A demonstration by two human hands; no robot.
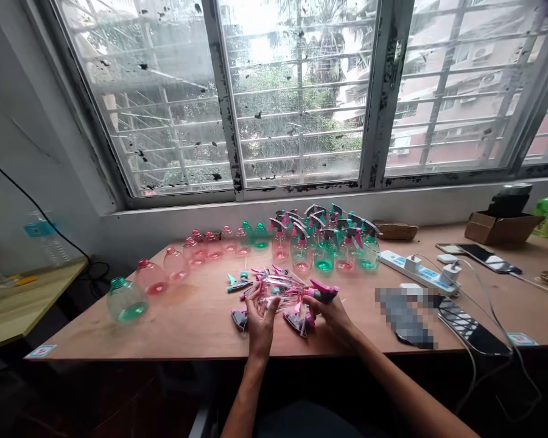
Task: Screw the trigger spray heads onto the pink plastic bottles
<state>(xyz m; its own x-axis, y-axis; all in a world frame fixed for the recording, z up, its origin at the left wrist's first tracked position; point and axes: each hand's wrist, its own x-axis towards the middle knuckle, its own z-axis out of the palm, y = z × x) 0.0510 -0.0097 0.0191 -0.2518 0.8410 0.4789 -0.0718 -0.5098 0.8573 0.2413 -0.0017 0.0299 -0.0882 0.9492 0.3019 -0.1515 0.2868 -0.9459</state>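
1. While the left hand point(261, 316) clasps a bottle point(281, 285) sideways above the tabletop point(187, 328), near its front edge, the right hand point(332, 313) grips the spray head point(323, 292) at its neck.
2. Loose heads point(240, 319) lie beneath.
3. Other bottles point(324, 258) line the back edge.

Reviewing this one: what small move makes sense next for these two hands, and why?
Probably a twist of the spray head by the right hand to snug it: the left hand steadies the pink bottle on its side, and the head sits at its neck. Whether it is already tight, I can't tell.
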